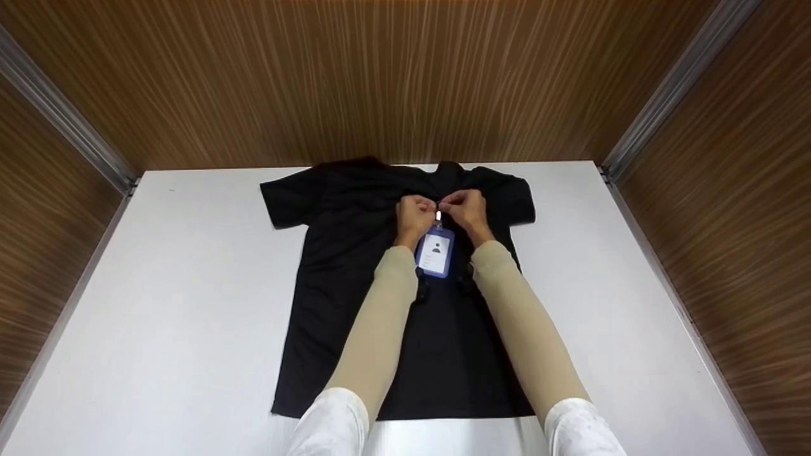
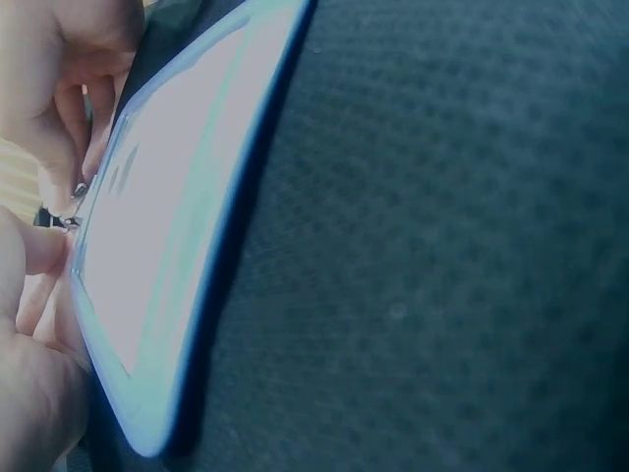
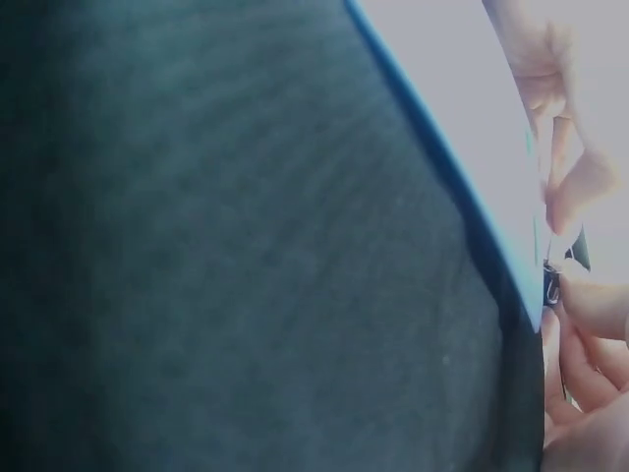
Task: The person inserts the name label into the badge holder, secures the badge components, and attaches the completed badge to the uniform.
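Observation:
A black short-sleeved T-shirt (image 1: 342, 278) is spread over the white table. On its chest lies an ID badge (image 1: 435, 253) in a blue-edged holder with a white card. At the badge's top is a small metal clip (image 1: 438, 218). My left hand (image 1: 415, 220) pinches the fitting just above the badge, and my right hand (image 1: 467, 209) pinches close beside it, fingertips nearly meeting. In the left wrist view the badge holder (image 2: 177, 206) stands beside both hands' fingers. Small metal and dark parts (image 3: 551, 285) show between fingertips in the right wrist view; their exact form is too small to tell.
The white table (image 1: 177, 304) extends on both sides of the shirt. A wood-patterned panel (image 1: 367, 82) stands along the back, with side panels (image 1: 760, 190) at left and right. Metal corner strips (image 1: 678, 88) join them.

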Demonstrator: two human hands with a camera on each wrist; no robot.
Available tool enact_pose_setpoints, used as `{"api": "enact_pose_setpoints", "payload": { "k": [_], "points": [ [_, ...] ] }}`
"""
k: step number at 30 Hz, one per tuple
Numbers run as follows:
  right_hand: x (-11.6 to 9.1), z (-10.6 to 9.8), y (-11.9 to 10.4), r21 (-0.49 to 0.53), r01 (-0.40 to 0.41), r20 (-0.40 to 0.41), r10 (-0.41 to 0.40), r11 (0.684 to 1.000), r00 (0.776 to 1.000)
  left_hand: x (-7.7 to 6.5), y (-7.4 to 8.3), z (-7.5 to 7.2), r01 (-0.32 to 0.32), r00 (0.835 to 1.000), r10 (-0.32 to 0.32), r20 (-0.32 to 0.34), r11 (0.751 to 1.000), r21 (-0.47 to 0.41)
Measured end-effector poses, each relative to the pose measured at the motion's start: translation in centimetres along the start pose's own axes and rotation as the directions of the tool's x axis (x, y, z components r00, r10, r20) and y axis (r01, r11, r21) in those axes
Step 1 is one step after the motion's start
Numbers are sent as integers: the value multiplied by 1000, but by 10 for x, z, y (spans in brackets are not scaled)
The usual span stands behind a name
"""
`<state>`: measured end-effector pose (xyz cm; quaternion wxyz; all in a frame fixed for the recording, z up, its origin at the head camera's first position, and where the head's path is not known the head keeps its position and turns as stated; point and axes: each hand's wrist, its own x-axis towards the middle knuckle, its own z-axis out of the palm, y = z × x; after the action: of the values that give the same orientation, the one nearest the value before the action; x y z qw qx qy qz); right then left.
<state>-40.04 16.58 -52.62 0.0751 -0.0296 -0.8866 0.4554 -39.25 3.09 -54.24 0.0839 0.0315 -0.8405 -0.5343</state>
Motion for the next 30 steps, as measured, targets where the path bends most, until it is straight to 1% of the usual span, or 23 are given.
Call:
{"api": "enact_pose_setpoints", "payload": {
  "k": [6, 9, 12, 14, 16, 18, 20, 21, 23, 26, 27, 30],
  "points": [
    [-2, -1, 2, 80, -9, 28, 7, 997, 1000, -2, 1, -1, 19, 1000, -19, -9, 1000, 24],
    [-3, 0, 2, 84, -9, 54, 5, 996, 999, -2, 1, -1, 24, 999, -23, -24, 999, 35],
    [-3, 1, 1, 97, -7, 80, -1, 995, 997, -1, 0, -1, 10, 999, -9, -35, 999, 40],
    [-4, 1, 1, 145, -6, 95, -8, 989, 995, -1, 0, -1, 0, 999, 1, -35, 999, 34],
    [-3, 0, 3, 226, -27, 110, 2, 974, 994, -1, -2, -1, -18, 999, 19, -36, 1000, 23],
    [-2, -3, 5, 320, -73, 150, 25, 945, 988, 0, -3, -2, -24, 999, 24, -30, 1000, -8],
    [-1, -6, 7, 377, -121, 185, 53, 918, 981, 0, -4, -3, -29, 999, 28, -23, 999, -36],
    [-1, -7, 8, 377, -139, 196, 68, 916, 978, 1, -5, -4, -30, 999, 30, -18, 998, -49],
    [-2, -10, 8, 345, -151, 217, 77, 926, 973, 1, -5, -5, -29, 1000, 29, -10, 997, -70],
    [-3, -10, 9, 253, -113, 205, 60, 961, 977, 0, -5, -5, -35, 999, 36, -1, 996, -84],
    [-3, -10, 9, 223, -99, 201, 54, 970, 978, -1, -6, -5, -32, 999, 33, 8, 993, -111],
    [-2, -8, 10, 171, -70, 187, 38, 983, 982, -2, -7, -4, -33, 998, 43, 49, 982, -187]
  ]
}}
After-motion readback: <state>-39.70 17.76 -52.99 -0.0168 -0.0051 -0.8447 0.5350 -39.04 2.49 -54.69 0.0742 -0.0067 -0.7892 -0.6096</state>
